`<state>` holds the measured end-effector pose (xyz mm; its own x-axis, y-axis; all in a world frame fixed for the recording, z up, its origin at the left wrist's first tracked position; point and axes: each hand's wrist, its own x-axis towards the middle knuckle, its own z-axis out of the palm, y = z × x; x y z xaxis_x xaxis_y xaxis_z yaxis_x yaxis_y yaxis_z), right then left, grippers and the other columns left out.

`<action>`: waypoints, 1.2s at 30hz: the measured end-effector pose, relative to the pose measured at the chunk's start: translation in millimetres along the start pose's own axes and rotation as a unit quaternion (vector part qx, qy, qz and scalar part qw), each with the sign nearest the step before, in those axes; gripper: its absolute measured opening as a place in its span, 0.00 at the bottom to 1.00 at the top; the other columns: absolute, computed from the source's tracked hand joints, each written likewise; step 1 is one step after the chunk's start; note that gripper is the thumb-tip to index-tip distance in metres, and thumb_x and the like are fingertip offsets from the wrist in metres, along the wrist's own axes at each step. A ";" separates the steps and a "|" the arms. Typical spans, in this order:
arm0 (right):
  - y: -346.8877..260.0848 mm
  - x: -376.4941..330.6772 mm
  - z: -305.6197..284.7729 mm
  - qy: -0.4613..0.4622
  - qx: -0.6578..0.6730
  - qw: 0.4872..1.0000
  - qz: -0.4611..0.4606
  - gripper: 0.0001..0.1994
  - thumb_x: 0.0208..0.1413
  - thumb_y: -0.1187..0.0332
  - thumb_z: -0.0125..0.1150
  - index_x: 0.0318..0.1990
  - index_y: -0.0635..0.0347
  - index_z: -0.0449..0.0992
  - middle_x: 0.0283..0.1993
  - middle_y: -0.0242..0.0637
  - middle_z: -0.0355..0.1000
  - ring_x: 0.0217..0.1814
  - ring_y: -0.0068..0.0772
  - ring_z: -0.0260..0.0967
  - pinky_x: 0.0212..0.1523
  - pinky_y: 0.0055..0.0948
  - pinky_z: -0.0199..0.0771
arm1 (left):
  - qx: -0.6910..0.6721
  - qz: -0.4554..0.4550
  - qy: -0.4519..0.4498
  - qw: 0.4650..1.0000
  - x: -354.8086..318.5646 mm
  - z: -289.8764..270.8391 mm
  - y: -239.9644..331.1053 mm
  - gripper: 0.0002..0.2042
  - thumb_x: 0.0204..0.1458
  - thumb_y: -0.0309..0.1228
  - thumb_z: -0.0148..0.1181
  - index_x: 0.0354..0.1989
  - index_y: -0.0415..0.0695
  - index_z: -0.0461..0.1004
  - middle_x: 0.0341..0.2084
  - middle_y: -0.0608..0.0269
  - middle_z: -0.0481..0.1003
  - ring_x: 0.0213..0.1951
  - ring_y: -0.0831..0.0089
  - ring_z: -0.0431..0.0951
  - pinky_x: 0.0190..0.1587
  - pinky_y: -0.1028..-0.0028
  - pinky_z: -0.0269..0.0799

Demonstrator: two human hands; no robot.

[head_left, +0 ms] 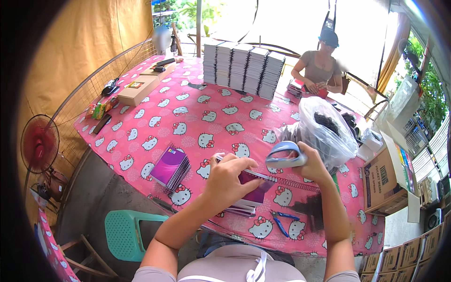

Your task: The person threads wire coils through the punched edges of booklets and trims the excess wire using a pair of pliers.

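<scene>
My left hand (229,177) grips a purple-covered notebook (256,195) by its upper edge, the thumb on the cover and the fingers behind. From the notebook's right end a long spiral wire coil (293,183) stretches to the right. Beneath the notebook lie loose page blocks (242,208). My right hand (311,162) is closed around a blue-and-white tool with a looped handle (284,157), raised above the coil; its exact kind is unclear. To the left sits a pile of purple spiral notebooks (170,168). Blue-handled pliers (283,221) lie spread near the table's front edge, beside dark wire coils (311,209).
Tall stacks of spiral-bound pads (242,68) stand at the back. A clear plastic bag (329,134) of black coils and a cardboard box (387,176) occupy the right. Another person (320,70) sits at the far right. A teal stool (124,232) and a fan (38,144) are left.
</scene>
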<state>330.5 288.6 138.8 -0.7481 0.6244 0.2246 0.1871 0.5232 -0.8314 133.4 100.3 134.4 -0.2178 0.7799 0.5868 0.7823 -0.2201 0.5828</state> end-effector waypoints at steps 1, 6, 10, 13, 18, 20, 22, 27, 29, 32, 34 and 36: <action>-3.0 5.3 -2.3 -0.002 -0.144 0.989 -0.025 0.15 0.44 0.75 0.59 0.43 0.60 0.72 0.39 0.36 0.75 0.41 0.34 0.74 0.43 0.31 0.73 | -0.002 -0.012 0.005 1.000 -2.0 -1.6 1.0 0.17 0.36 0.37 0.73 0.36 0.47 0.77 0.25 0.68 0.76 0.35 0.72 0.74 0.52 0.64 0.56; 4.4 16.9 1.6 -0.021 -0.111 0.992 -0.047 0.14 0.40 0.77 0.64 0.37 0.61 0.71 0.34 0.37 0.73 0.38 0.28 0.71 0.39 0.29 0.73 | -0.005 -0.040 -0.018 0.999 -0.3 -0.7 2.7 0.22 0.36 0.38 0.72 0.42 0.47 0.75 0.26 0.69 0.76 0.37 0.71 0.75 0.54 0.64 0.55; -23.5 -0.6 -1.3 -0.033 0.056 0.998 0.004 0.15 0.35 0.78 0.66 0.35 0.63 0.71 0.32 0.35 0.74 0.36 0.25 0.71 0.36 0.29 0.71 | -0.012 -0.036 -0.018 0.999 -2.9 -3.4 -2.3 0.23 0.37 0.39 0.72 0.43 0.47 0.75 0.27 0.68 0.76 0.37 0.70 0.75 0.54 0.64 0.55; -24.0 22.4 9.0 -0.057 -0.210 0.975 -0.042 0.19 0.34 0.82 0.61 0.40 0.65 0.74 0.34 0.34 0.74 0.35 0.24 0.70 0.36 0.27 0.73 | -0.017 -0.018 -0.004 1.000 6.0 -5.9 0.1 0.19 0.37 0.35 0.72 0.40 0.45 0.75 0.29 0.66 0.75 0.39 0.68 0.75 0.51 0.64 0.61; -22.9 21.7 6.0 -0.070 -0.058 0.985 -0.146 0.20 0.31 0.79 0.64 0.39 0.69 0.70 0.30 0.32 0.73 0.33 0.22 0.69 0.35 0.26 0.71 | -0.085 -0.037 0.092 0.991 -11.2 -6.0 -18.3 0.15 0.38 0.24 0.71 0.36 0.42 0.76 0.36 0.63 0.74 0.39 0.72 0.74 0.38 0.74 0.71; -22.2 35.9 16.4 -0.056 -0.181 0.982 -0.028 0.22 0.31 0.80 0.64 0.41 0.70 0.71 0.31 0.31 0.73 0.34 0.21 0.70 0.36 0.25 0.71 | -0.167 -0.105 0.079 0.977 -13.2 -6.2 -21.1 0.15 0.39 0.24 0.71 0.37 0.43 0.76 0.36 0.65 0.74 0.38 0.77 0.74 0.38 0.77 0.71; -14.2 28.0 19.6 -0.061 0.047 0.997 -0.006 0.27 0.31 0.80 0.64 0.47 0.68 0.71 0.33 0.31 0.74 0.36 0.21 0.69 0.38 0.25 0.72 | -0.223 -0.125 0.119 0.959 -21.0 -3.6 -16.7 0.12 0.44 0.21 0.67 0.38 0.40 0.75 0.34 0.67 0.74 0.34 0.82 0.73 0.37 0.81 0.71; -27.1 34.4 24.1 -0.095 0.039 0.993 -0.052 0.29 0.29 0.81 0.65 0.48 0.65 0.71 0.36 0.30 0.74 0.38 0.21 0.69 0.40 0.27 0.72 | -0.468 -0.188 0.140 0.852 -22.2 -2.1 -18.3 0.11 0.49 0.18 0.62 0.43 0.36 0.75 0.37 0.61 0.77 0.37 0.80 0.75 0.37 0.79 0.73; -37.9 28.1 29.7 -0.098 0.110 0.989 -0.021 0.19 0.32 0.81 0.66 0.37 0.63 0.71 0.33 0.28 0.72 0.35 0.20 0.69 0.38 0.24 0.71 | -0.462 -0.203 0.135 0.853 -29.7 -0.6 -27.7 0.13 0.49 0.17 0.61 0.45 0.36 0.75 0.37 0.61 0.77 0.37 0.81 0.76 0.37 0.81 0.73; -40.2 51.4 39.1 -0.087 -0.127 0.987 -0.055 0.21 0.31 0.81 0.66 0.39 0.64 0.72 0.35 0.31 0.73 0.37 0.20 0.69 0.40 0.22 0.71 | -0.455 -0.217 0.133 0.853 -35.8 0.5 -37.7 0.14 0.49 0.17 0.61 0.46 0.37 0.76 0.34 0.63 0.78 0.35 0.82 0.76 0.35 0.83 0.73; -45.5 43.1 39.6 -0.095 -0.034 0.994 -0.040 0.20 0.32 0.80 0.64 0.39 0.65 0.71 0.33 0.33 0.71 0.37 0.22 0.68 0.39 0.26 0.70 | -0.466 -0.219 0.137 0.846 -37.8 -0.1 -40.9 0.14 0.48 0.16 0.61 0.45 0.36 0.76 0.33 0.62 0.78 0.34 0.81 0.77 0.36 0.83 0.73; -46.4 43.3 48.8 -0.092 -0.015 0.990 -0.105 0.18 0.33 0.79 0.62 0.38 0.65 0.71 0.30 0.36 0.69 0.34 0.27 0.67 0.39 0.30 0.69 | -0.490 -0.218 0.143 0.832 -39.7 -1.4 -43.4 0.13 0.48 0.15 0.61 0.43 0.35 0.76 0.33 0.59 0.79 0.34 0.79 0.77 0.38 0.81 0.75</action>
<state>258.3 263.0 162.3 -0.8751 0.3854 0.2927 0.0317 0.6492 -0.7600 107.2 78.0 86.7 -0.5955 0.7704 0.2279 -0.2285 -0.4344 0.8713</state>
